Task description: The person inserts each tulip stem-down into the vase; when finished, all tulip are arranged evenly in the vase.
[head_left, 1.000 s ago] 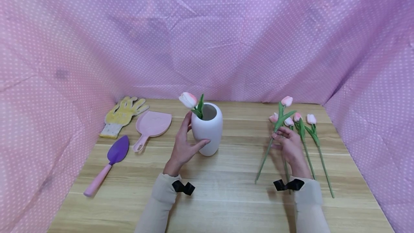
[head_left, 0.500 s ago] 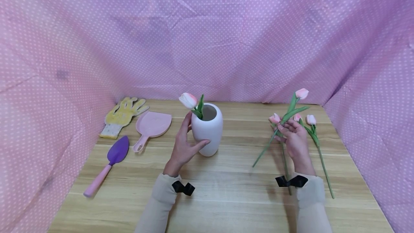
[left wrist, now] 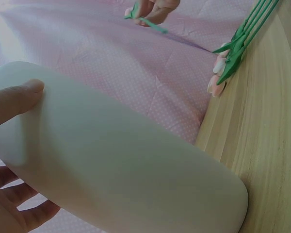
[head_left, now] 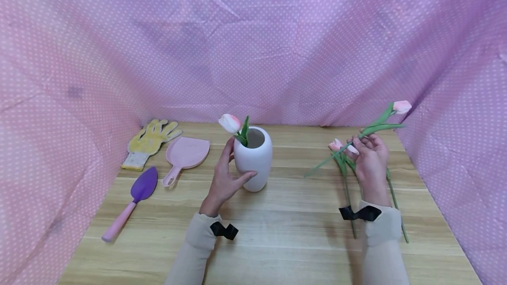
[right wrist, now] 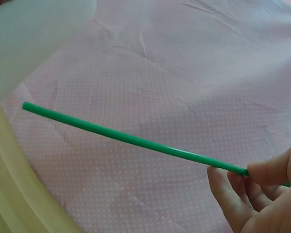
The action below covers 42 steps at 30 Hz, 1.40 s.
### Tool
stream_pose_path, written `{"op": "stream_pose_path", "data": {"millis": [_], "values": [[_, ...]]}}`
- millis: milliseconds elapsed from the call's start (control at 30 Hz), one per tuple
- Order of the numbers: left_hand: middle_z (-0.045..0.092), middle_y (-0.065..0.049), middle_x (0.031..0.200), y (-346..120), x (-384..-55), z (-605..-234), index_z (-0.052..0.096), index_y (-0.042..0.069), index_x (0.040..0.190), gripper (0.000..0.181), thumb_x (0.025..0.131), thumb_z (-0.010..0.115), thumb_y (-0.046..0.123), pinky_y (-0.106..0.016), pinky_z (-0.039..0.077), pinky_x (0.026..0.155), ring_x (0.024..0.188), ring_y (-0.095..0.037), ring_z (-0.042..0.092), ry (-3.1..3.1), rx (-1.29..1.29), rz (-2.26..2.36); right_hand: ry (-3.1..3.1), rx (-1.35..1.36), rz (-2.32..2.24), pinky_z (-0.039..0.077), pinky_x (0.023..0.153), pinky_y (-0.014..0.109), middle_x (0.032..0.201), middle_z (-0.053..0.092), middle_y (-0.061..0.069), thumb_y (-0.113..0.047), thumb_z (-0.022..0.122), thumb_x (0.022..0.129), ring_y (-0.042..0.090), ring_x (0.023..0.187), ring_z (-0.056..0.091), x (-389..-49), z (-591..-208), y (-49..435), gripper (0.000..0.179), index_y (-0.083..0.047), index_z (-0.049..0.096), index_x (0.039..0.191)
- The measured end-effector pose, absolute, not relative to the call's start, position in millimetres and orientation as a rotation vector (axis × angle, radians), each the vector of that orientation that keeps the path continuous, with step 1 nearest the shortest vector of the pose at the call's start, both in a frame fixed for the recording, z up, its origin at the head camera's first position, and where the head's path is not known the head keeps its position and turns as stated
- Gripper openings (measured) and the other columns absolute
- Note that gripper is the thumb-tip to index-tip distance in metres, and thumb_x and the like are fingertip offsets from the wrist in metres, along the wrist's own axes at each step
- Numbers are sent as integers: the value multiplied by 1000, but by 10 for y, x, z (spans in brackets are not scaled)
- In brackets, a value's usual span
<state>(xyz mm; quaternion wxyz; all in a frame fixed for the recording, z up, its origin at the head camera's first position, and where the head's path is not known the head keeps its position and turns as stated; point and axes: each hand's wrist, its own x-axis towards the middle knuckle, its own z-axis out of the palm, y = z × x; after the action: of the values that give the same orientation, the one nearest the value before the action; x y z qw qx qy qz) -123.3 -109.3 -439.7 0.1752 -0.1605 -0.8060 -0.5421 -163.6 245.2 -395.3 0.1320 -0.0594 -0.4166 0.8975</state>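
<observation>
A white vase [head_left: 255,162] stands upright mid-table, and my left hand [head_left: 225,179] grips its left side, thumb across the front. One pink-and-white tulip [head_left: 229,123] leans out of the vase mouth to the left. My right hand [head_left: 371,162] pinches the green stem of another tulip [head_left: 402,107], held above the table. Its blossom points to the upper right and its bare stem end to the lower left, towards the vase. In the right wrist view the stem [right wrist: 136,141] runs out from between thumb and fingers. Beneath the right hand lie several tulips [head_left: 336,145], partly hidden by it.
On the left of the wooden table [head_left: 293,241] lie a yellow-and-white work glove [head_left: 150,142], a pink dustpan-shaped scoop [head_left: 188,152] and a purple trowel [head_left: 144,184] with a pink handle. Pink dotted cloth [head_left: 253,47] hangs around the back and sides.
My right hand has risen and shifted right with its tulip, which has tilted from steep to nearly level, blossom to the right. My left hand and the vase have stayed put.
</observation>
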Motion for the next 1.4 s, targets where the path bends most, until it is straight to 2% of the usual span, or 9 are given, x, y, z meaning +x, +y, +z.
{"op": "stream_pose_path", "data": {"millis": [267,633,933,1400], "values": [[38,-18,160,-1092,-1229,-4404,26,3,157,103,74,88,6,-57,45,110,139,-39,47,-2278,-459,-1533,-999,-168,2631,63,57,35,77,63,12,14,60,89,22,69,68,-1676,-3842,2421,16,3,56,99],[37,-18,160,-1096,-1221,-4406,26,2,157,103,74,88,5,-57,44,111,141,-39,45,-2276,-464,-1531,-816,-158,2607,62,55,39,80,57,10,16,57,91,22,68,64,-1706,-3687,2308,15,2,53,96],[36,-17,161,-1106,-1221,-4411,25,3,157,103,75,87,6,-57,43,112,143,-38,43,-2276,-462,-1531,-727,-96,2581,62,57,39,73,49,7,13,65,86,23,68,59,-1732,-3566,2184,19,3,50,90],[37,-15,161,-1096,-1233,-4415,25,5,157,103,75,88,8,-57,44,111,142,-38,45,-2270,-465,-1535,-699,-46,2583,63,57,40,75,54,9,12,63,89,22,66,59,-1777,-3397,1989,15,2,52,89]]}}
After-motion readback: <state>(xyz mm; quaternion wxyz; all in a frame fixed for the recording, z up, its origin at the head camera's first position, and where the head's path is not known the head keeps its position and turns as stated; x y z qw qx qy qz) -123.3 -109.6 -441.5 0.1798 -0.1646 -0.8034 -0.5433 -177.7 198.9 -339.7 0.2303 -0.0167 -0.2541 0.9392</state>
